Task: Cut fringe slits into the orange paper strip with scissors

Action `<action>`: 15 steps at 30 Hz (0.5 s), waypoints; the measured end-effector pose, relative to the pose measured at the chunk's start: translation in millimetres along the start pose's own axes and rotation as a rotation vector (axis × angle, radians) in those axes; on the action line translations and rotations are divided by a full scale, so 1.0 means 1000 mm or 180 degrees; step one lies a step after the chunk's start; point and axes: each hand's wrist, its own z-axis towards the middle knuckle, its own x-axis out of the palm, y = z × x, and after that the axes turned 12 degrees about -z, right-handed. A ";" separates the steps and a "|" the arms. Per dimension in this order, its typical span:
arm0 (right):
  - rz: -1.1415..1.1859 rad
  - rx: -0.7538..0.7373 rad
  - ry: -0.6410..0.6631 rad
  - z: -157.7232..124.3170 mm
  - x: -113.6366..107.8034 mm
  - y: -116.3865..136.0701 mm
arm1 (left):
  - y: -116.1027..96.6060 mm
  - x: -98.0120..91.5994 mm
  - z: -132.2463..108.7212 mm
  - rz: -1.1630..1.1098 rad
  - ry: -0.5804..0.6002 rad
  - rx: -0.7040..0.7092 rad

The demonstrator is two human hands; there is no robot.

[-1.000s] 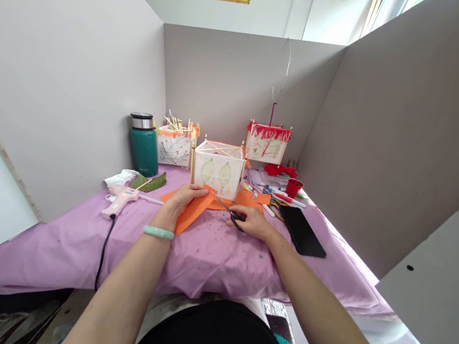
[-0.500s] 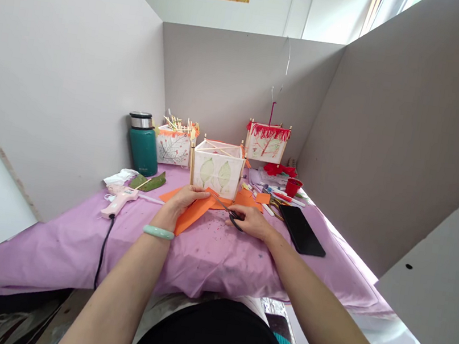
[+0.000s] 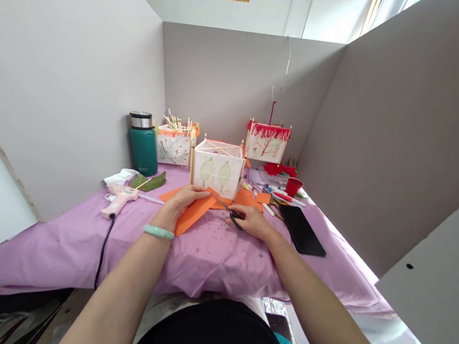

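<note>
My left hand grips the upper edge of an orange paper sheet that lies on the purple tablecloth. My right hand is closed on black-handled scissors, whose blades point left into the paper's edge. A white paper lantern box with green leaf prints stands just behind both hands. More orange paper lies under the lantern's front right corner.
A pink glue gun with a black cord lies at left, beside a green leaf and a teal flask. A black phone, markers and a red cup are at right. Grey partition walls enclose the table.
Both hands stay almost where they were; the scissors have edged slightly along the orange paper's edge.
</note>
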 end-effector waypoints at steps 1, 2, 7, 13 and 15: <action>0.0000 0.0004 -0.0015 0.000 0.000 0.000 | 0.000 0.000 0.000 0.0003 0.0002 0.0006; 0.0002 0.0005 -0.0021 0.000 0.000 0.000 | 0.000 -0.001 0.001 0.0005 0.0003 0.0008; -0.0005 0.0040 -0.0040 0.000 0.000 0.000 | 0.002 -0.002 0.003 0.0004 -0.0023 0.0008; 0.0050 0.0054 -0.0058 0.000 0.000 -0.001 | 0.000 -0.001 0.000 -0.0120 0.0014 0.0003; 0.0054 0.0073 -0.0061 0.000 0.000 -0.001 | -0.002 0.000 -0.001 -0.0163 0.0052 -0.0002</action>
